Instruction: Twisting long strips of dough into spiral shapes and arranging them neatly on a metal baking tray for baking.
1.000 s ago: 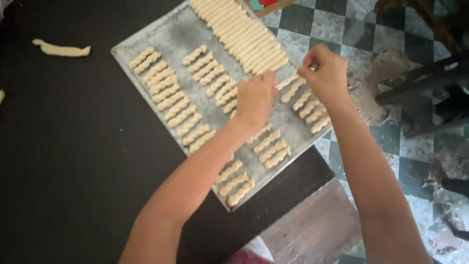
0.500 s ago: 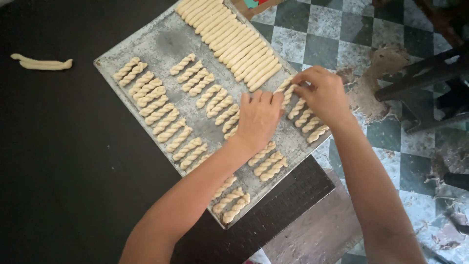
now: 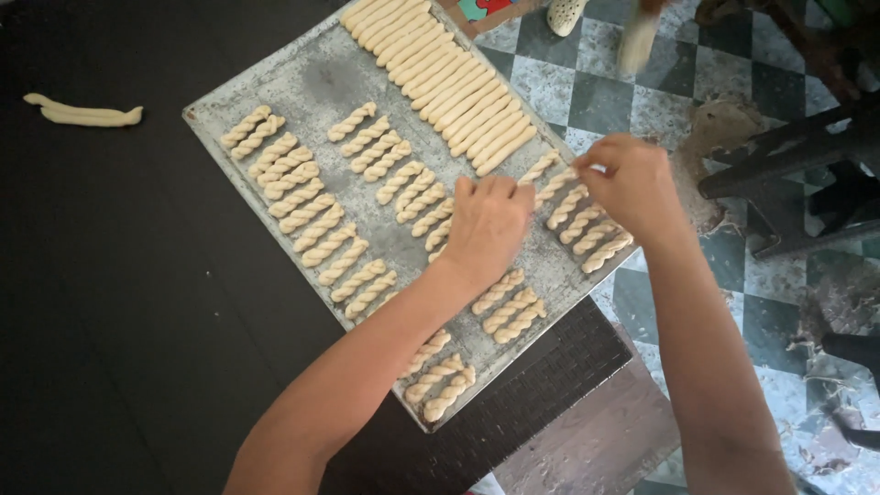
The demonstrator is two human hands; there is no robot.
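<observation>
Head view: left hand (image 3: pixel 490 225) flat on tray (image 3: pixel 321 78), fingers spread narrowly over twisted dough sticks (image 3: pixel 312 215). Right hand (image 3: pixel 632 183) pinching one dough strand (image 3: pixel 550 179) near right edge. Most twisted; plain rolls (image 3: pixel 440 82) at far corner left.

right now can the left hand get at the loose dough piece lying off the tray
Probably yes. The dough piece lies alone on the dark table left of the tray, nothing around it. The left hand rests on the tray, so it must reach across.

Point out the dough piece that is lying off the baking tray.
It is the long pale dough strand on the dark table, left of the metal tray. Every other piece, twisted or plain, lies on the tray.
</observation>
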